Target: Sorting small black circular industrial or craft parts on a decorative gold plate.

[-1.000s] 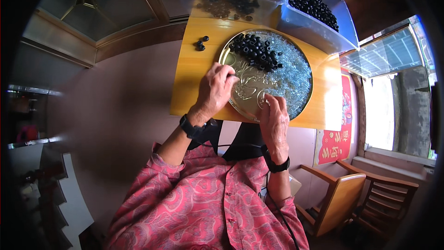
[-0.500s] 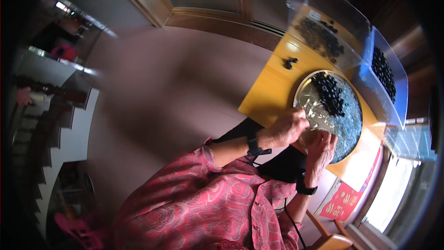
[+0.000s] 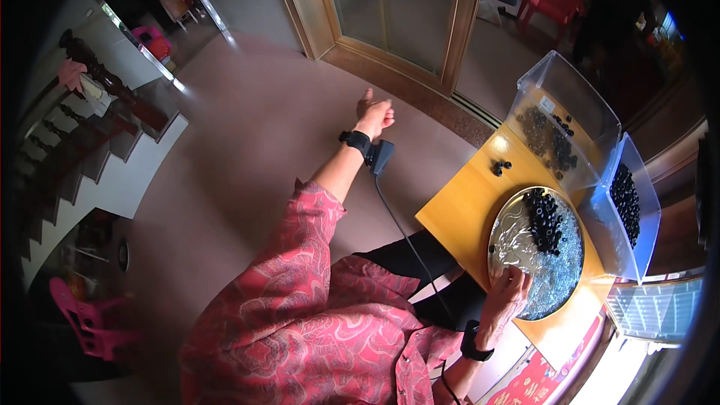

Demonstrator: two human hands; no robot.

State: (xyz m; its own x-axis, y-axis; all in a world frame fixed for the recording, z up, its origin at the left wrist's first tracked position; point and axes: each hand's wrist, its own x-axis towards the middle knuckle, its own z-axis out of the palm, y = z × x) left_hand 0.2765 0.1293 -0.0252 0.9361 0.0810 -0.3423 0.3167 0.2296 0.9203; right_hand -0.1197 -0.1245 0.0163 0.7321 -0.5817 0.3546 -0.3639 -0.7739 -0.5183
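My left hand (image 3: 375, 115) is raised over the floor, away from the table. Its fingers are curled into a fist with the thumb sticking up, and nothing shows in it. At the near-left rim of a round metal tray (image 3: 495, 219), my right hand (image 3: 512, 291) has its fingers bent together. Whatever they pinch is too small or hidden. In the tray lie a heap of small black ring-like pieces (image 3: 544, 219) and a spread of tiny shiny silvery pieces (image 3: 556, 279). A few more black pieces (image 3: 501, 167) sit on the wooden table (image 3: 457, 206).
A clear plastic box (image 3: 574, 97) with black pieces stands at the table's far end. Beside it is a bluish box (image 3: 643, 232) full of black pieces. A cable (image 3: 403, 226) hangs from the left wrist device. Stairs (image 3: 105, 157) and a pink chair (image 3: 88, 322) are at left.
My left hand has left the tray, swinging up and to the left, and is now in a thumb-up fist. My right hand stays at the tray's near edge. The view has shifted.
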